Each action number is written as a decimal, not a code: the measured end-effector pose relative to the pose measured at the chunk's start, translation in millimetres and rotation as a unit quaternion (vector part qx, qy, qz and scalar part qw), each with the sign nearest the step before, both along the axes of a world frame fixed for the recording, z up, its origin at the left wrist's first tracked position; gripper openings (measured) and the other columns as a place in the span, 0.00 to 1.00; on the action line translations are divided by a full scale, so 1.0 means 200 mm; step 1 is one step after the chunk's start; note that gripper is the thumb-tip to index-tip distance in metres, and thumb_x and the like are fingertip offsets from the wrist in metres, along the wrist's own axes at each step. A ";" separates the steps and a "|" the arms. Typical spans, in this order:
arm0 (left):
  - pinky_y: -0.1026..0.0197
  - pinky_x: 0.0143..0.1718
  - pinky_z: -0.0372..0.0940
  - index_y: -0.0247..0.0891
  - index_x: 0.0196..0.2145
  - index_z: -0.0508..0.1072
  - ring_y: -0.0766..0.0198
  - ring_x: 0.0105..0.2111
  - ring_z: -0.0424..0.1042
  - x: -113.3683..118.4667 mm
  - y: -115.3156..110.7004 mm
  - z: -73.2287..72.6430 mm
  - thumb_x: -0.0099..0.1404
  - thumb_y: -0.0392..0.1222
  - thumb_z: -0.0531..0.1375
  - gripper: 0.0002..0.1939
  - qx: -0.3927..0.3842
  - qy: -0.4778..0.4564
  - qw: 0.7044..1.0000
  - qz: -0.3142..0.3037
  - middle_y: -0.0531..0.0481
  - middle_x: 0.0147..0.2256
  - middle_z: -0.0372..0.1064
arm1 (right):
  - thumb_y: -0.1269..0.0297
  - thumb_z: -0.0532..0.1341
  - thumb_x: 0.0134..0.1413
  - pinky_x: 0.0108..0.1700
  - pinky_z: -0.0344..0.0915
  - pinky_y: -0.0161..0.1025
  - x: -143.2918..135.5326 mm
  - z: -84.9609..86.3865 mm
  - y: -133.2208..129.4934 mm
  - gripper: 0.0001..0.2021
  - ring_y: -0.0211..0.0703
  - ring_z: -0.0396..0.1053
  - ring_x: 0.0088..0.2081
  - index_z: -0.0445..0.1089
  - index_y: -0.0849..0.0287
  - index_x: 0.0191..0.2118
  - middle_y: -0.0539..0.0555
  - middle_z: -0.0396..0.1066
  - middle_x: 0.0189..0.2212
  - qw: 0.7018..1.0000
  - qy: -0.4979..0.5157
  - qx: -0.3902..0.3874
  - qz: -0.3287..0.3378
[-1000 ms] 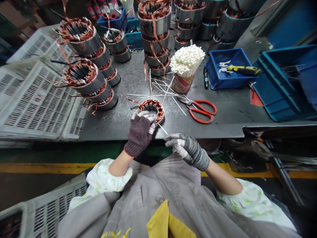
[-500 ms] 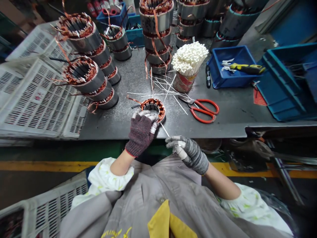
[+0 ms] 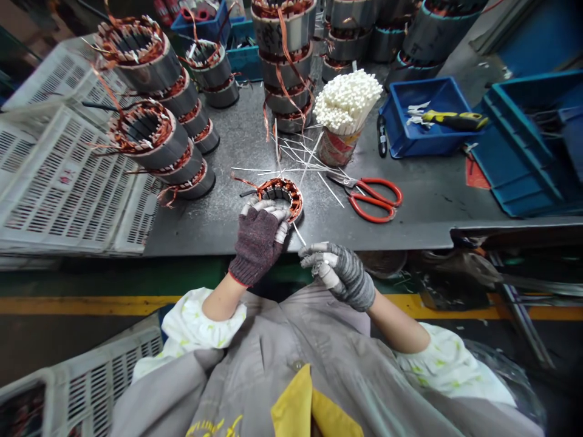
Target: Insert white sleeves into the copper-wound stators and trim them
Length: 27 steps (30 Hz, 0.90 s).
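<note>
A ring-shaped motor stator (image 3: 297,197) with copper windings lies near the front edge of the bench. My left hand (image 3: 260,237), in a dark maroon glove with white-wrapped fingertips, is closed over its near left side; the thumb presses its outer wall. My right hand (image 3: 339,273), in a grey striped glove, pinches the near end of a thin white stick (image 3: 299,234). The stick's far end meets the stator's near right side, and the exact contact is hidden. Red-handled scissors (image 3: 371,197) lie to the right, blades toward the loose white sticks (image 3: 298,152).
A can (image 3: 337,149) packed with white sticks stands behind the scissors. Stacked stators (image 3: 157,142) rise at left and more (image 3: 288,73) at the back. At right are a blue bin (image 3: 421,145) with a yellow-black tool (image 3: 455,120), a black marker (image 3: 381,136) and larger crates (image 3: 505,164).
My right hand has moved slightly toward the stator, and less of the stick shows between them. The left hand keeps its hold; the whole view has shifted a little.
</note>
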<state>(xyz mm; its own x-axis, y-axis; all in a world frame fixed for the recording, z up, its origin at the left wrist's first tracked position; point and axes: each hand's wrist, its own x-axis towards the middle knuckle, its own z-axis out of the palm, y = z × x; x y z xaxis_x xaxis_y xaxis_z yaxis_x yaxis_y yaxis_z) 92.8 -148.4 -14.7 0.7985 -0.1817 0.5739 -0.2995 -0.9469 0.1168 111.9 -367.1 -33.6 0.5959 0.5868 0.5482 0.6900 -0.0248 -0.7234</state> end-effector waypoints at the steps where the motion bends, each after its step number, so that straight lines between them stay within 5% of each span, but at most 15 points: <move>1: 0.43 0.62 0.59 0.39 0.48 0.71 0.52 0.54 0.72 0.00 0.00 0.00 0.72 0.39 0.56 0.09 0.001 0.004 1.000 0.002 0.46 0.45 0.77 | 0.69 0.51 0.67 0.43 0.76 0.36 0.00 0.00 0.01 0.13 0.39 0.79 0.40 0.74 0.56 0.41 0.55 0.80 0.43 1.000 -0.005 0.006 -0.001; 18: 0.44 0.63 0.59 0.37 0.47 0.72 0.52 0.55 0.72 0.00 0.00 0.00 0.72 0.39 0.56 0.09 -0.004 0.017 1.000 0.013 0.45 0.45 0.77 | 0.68 0.51 0.69 0.48 0.76 0.38 0.01 -0.01 -0.02 0.14 0.40 0.79 0.43 0.75 0.56 0.41 0.55 0.80 0.42 1.000 0.000 -0.021 -0.010; 23: 0.42 0.64 0.58 0.38 0.49 0.72 0.51 0.55 0.72 0.00 -0.01 0.00 0.72 0.40 0.55 0.11 -0.015 0.043 0.999 0.024 0.45 0.46 0.77 | 0.63 0.49 0.71 0.46 0.76 0.38 0.11 -0.07 0.09 0.18 0.40 0.78 0.40 0.76 0.56 0.39 0.55 0.79 0.42 0.999 0.034 0.008 0.009; 27: 0.44 0.64 0.58 0.38 0.53 0.71 0.52 0.55 0.72 0.00 -0.02 0.00 0.72 0.39 0.55 0.14 -0.039 0.028 0.998 0.034 0.43 0.49 0.77 | 0.59 0.50 0.71 0.54 0.73 0.43 0.19 -0.10 0.19 0.17 0.43 0.76 0.49 0.77 0.56 0.41 0.57 0.77 0.46 0.998 0.051 0.020 0.010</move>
